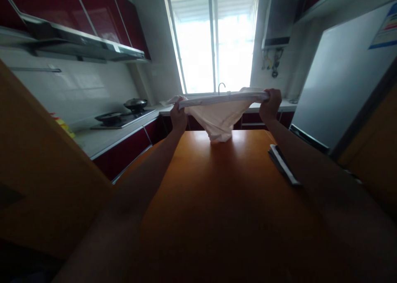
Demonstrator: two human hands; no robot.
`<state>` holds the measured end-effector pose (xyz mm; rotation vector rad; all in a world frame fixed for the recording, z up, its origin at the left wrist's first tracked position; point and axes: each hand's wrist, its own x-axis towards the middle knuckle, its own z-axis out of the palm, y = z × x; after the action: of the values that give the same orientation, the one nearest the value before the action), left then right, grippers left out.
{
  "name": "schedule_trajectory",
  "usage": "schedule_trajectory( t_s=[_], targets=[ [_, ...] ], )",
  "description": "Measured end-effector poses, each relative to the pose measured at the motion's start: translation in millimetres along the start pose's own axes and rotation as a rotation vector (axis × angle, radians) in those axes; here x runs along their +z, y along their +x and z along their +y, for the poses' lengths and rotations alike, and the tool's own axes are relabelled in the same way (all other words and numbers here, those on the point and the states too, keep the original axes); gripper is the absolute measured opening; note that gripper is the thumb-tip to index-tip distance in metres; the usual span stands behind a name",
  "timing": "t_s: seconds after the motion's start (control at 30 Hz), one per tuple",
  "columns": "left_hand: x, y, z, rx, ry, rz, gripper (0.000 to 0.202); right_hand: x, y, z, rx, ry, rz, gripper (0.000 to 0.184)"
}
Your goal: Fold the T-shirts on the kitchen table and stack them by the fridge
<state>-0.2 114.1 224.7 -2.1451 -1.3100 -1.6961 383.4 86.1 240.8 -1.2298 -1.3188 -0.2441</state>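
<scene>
Pale, thin underpants are stretched wide between my hands, above the far part of the table. Their waistband runs nearly level, and the narrowing lower part hangs down close to the tabletop; whether it touches is unclear. At the left end of the waistband, my left hand is closed on the fabric. My right hand is a closed grip at the other end, slightly higher. A folded dark item with a white strip lies on the table below my right forearm; its kind cannot be made out.
The orange-brown wooden table spreads out before me. Along the left, a counter carries a stove with a lidded pan and another pan. A fridge stands at right. A faucet rises before the window.
</scene>
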Motion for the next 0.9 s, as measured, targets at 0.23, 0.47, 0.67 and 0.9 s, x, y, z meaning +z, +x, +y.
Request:
schedule_trajectory(
  t_s=[0.23, 0.47, 0.67, 0.9],
  targets=[
    [-30.7, -120.1, 10.3, -0.046, -0.048, -0.117, 0.046, -56.0, -100.2, 20.0, -0.195, 0.099, -0.312, 0.048],
    [-83.0, -281.6, 7.2, -0.316, 0.268, -0.65, 0.061, -104.4, -247.1, 65.2, -0.325, 0.169, -0.807, 0.044],
    [-133.6, -336.9, 33.9, -0.282, 0.515, -0.745, 0.056, -143.5, -296.5, 65.5, -0.357, 0.069, -0.957, 0.04],
    [-165.2, -322.6, 27.9, -0.362, 0.389, -0.806, 0.051, -163.4, -295.7, 75.7, -0.274, 0.013, -0.914, 0.036]
  ],
)
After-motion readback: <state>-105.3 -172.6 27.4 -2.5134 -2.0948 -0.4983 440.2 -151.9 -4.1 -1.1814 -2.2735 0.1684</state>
